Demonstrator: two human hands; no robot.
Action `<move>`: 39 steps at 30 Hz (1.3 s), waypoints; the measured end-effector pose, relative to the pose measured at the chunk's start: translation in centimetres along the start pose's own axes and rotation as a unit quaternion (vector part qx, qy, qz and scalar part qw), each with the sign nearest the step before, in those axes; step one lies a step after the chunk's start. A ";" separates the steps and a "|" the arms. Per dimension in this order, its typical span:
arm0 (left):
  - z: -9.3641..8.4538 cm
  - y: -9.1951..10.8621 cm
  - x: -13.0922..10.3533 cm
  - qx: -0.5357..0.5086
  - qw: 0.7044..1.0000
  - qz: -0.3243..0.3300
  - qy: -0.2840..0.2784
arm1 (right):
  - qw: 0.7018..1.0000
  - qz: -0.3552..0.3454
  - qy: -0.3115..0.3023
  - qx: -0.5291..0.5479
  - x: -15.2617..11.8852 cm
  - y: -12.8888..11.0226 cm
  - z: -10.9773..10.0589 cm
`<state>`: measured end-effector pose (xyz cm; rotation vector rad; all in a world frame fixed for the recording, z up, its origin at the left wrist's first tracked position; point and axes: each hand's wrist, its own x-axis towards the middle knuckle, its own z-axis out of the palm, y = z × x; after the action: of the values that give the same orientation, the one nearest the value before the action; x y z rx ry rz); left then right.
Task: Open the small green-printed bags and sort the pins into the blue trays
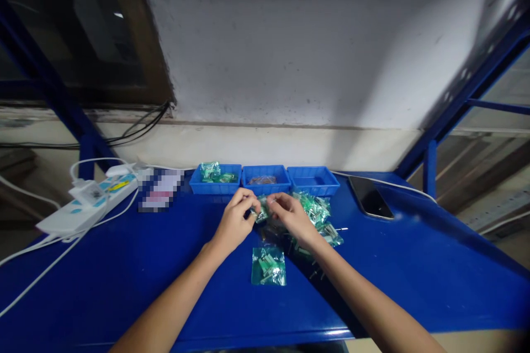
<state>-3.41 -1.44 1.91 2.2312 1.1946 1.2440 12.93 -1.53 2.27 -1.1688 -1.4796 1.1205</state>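
My left hand [240, 213] and my right hand [290, 215] are close together over the middle of the blue table, both with fingers pinched. Between them is a small green plastic bag [261, 210], held at its sides by both hands. Nearer to me, a green bag with small pale parts [269, 266] lies flat. A pile of similar green bags [317, 209] is spread beside and under my right hand, with a few thin metal pins at its edge. Brownish small items [271, 233], partly in shadow, lie below the hands.
Three blue trays stand behind: the left one [215, 187] holds green bags, the middle one [266, 190] brownish pieces, the right one [313, 191] shows a bare bottom. A phone [370, 197] lies right; a white power strip [89, 207] with cables is left.
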 end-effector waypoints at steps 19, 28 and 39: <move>0.6 -0.4 0.5 -0.325 0.914 -0.241 0.018 | 0.914 -0.321 0.085 -0.234 -1.2 -0.1 0.0; 0.3 0.2 -0.5 0.131 0.978 0.163 0.027 | 0.997 -0.032 0.073 -0.001 -0.5 -1.1 -0.2; 2.3 -2.1 1.4 0.214 0.966 0.050 -0.136 | 0.737 -0.464 0.483 -0.089 -0.2 -6.4 -6.0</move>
<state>-2.27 1.19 0.03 2.6907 1.3502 0.7214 17.87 -1.91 9.51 -0.7106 -1.0371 -0.3415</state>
